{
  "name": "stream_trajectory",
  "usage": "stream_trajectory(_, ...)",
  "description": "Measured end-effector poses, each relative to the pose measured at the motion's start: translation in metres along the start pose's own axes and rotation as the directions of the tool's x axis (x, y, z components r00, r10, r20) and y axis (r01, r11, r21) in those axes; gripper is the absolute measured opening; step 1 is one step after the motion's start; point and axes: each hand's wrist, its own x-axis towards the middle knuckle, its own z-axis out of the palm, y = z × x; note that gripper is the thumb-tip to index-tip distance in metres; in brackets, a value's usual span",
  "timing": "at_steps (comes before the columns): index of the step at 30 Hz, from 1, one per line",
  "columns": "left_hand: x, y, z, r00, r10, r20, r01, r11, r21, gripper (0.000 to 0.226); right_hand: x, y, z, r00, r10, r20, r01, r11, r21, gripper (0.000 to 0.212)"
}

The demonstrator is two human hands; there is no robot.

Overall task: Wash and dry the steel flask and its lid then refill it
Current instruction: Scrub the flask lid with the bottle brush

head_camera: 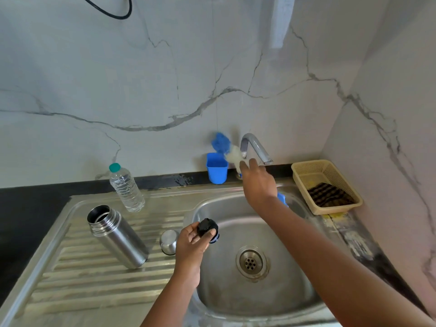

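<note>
The open steel flask (118, 237) stands on the ribbed drainboard (82, 279), with its steel outer cap (168, 241) lying to its right. My left hand (192, 244) grips the black inner lid (207, 228) at the left rim of the sink bowl. My right hand (258, 182) is raised by the tap (256, 147) and holds a bottle brush. The brush's blue and white head (225, 147) is blurred above a blue cup (217, 167), and its blue handle end (282, 198) sticks out below my hand.
A clear water bottle (126, 187) with a teal cap stands behind the flask. A tan basket (304, 171) holding a dark checked cloth (329, 195) sits at the back right. The sink bowl (283, 279) has its drain (251, 261) in the middle. Marble walls close the back and right.
</note>
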Motion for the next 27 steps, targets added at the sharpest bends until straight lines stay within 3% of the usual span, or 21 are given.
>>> stream_trajectory(6, -0.005, -0.001, 0.001, 1.000, 0.006, 0.014, -0.005, 0.998, -0.070, 0.045, -0.016, 0.003, 0.007, 1.000, 0.014, 0.016, -0.015, 0.999, 0.042, 0.052)
stream_trajectory(13, -0.007, -0.002, -0.003, 0.999, 0.027, -0.035, -0.029, 0.998, -0.058, 0.046, -0.039, 0.009, 0.023, 0.999, -0.002, -0.036, 0.005, 0.996, 0.084, 0.063)
stream_trajectory(15, -0.006, 0.000, -0.005, 0.999, 0.037, -0.036, -0.039, 0.998, -0.058, 0.044, -0.052, 0.014, 0.032, 0.994, 0.031, -0.101, -0.007, 0.973, 0.230, 0.061)
stream_trajectory(18, -0.007, 0.007, -0.006, 1.000, 0.019, -0.015, -0.020, 0.993, -0.116, 0.036, -0.083, 0.023, 0.049, 0.982, 0.078, -0.172, 0.017, 0.870, 0.493, 0.042)
stream_trajectory(21, -0.007, 0.015, -0.007, 1.000, -0.010, -0.001, 0.010, 0.977, -0.214, 0.027, -0.123, 0.034, 0.067, 0.990, 0.060, -0.126, 0.034, 0.775, 0.631, 0.028)
stream_trajectory(27, -0.005, 0.023, -0.008, 0.996, 0.085, 0.018, -0.076, 0.955, -0.285, 0.059, -0.182, 0.048, 0.081, 0.985, 0.141, -0.103, -0.023, 0.692, 0.722, 0.024)
